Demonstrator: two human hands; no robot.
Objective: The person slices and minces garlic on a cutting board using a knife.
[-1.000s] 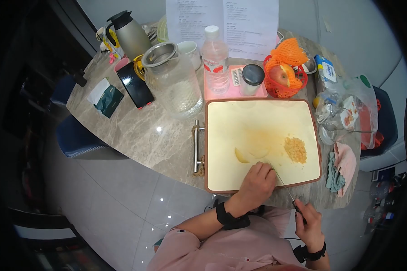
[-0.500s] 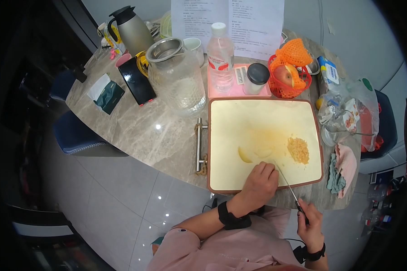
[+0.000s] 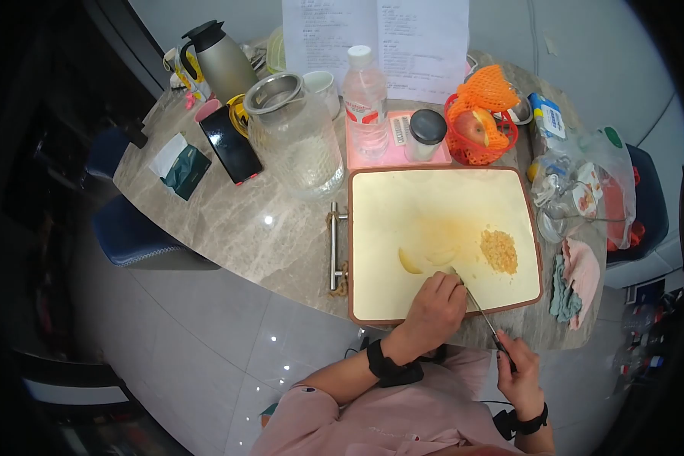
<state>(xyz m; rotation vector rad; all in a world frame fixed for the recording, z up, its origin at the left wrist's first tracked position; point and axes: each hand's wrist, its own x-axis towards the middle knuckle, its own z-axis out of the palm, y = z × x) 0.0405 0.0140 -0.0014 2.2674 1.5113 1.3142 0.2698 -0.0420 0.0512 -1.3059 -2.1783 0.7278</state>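
Note:
My left hand (image 3: pixel 437 305) is closed at the front part of a pale yellow cutting board (image 3: pixel 387 205), its fingertips pressed down beside the blade. What lies beneath those fingers is hidden. In my right hand (image 3: pixel 520 374) is the black handle of a knife (image 3: pixel 485 315), whose blade slants up and left to the left fingertips. A heap of small yellow diced pieces (image 3: pixel 498 251) lies on the board's right side. One yellow wedge (image 3: pixel 410 261) rests left of centre, with a paler slice (image 3: pixel 438 256) near it.
Behind the board stand a glass jug (image 3: pixel 300 156), a water bottle (image 3: pixel 365 102), a black-lidded jar (image 3: pixel 425 135) and a red basket (image 3: pixel 481 135) with fruit. Cloths (image 3: pixel 574 283) lie to the right. A phone (image 3: pixel 230 144) and tissue pack (image 3: pixel 182 167) are at the left.
The camera view shifts slightly between frames. The knife blade tilts a little beside my left fingertips. Both hands keep nearly the same places, and the diced heap looks unchanged.

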